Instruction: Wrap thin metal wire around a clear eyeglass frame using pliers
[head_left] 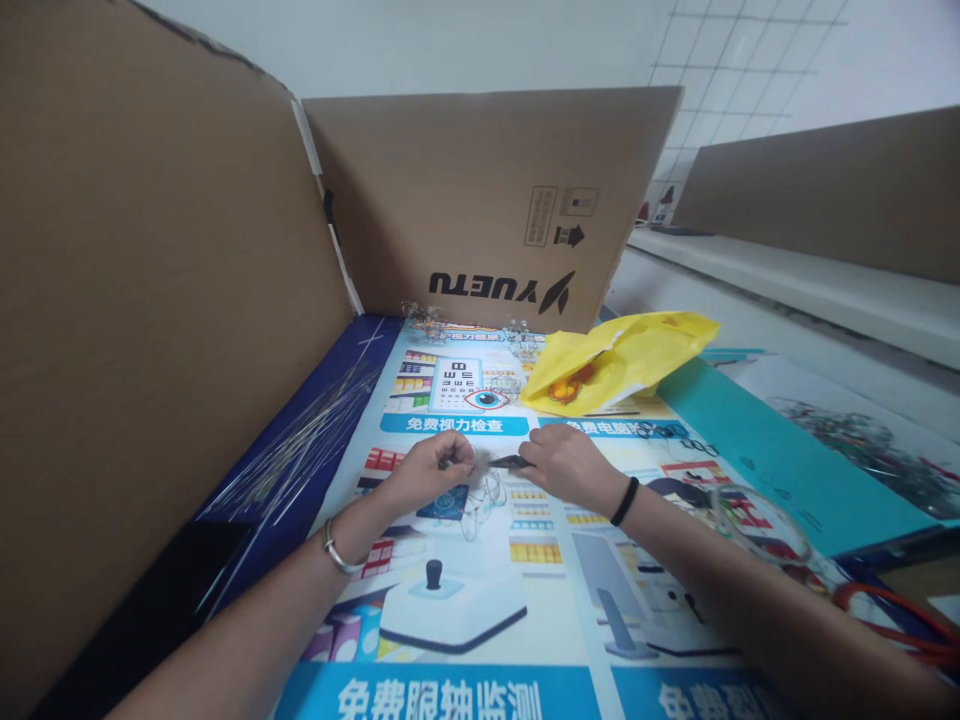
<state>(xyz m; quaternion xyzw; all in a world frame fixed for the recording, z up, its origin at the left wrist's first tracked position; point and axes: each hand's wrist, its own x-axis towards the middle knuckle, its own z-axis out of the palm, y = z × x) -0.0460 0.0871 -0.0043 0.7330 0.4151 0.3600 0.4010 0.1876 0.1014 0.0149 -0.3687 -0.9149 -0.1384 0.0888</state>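
Note:
My left hand (439,468) pinches a fine wire piece with its fingertips. Thin wire loops (480,505) hang just below and to the right of those fingers, over the printed sheet. My right hand (566,465) is closed around a pair of dark-tipped pliers (508,462). The pliers' handles are hidden inside my fist. Their tip points left and meets the wire close to my left fingertips; whether the jaws are shut on it is too small and blurred to tell.
Cardboard panels (480,200) stand at the back and left. A yellow bag (637,350) lies behind my right hand. Straight thin rods (300,435) lie at left, tangled wire pieces (840,440) at right. Nearer are a coil (757,525) and red loops (885,612).

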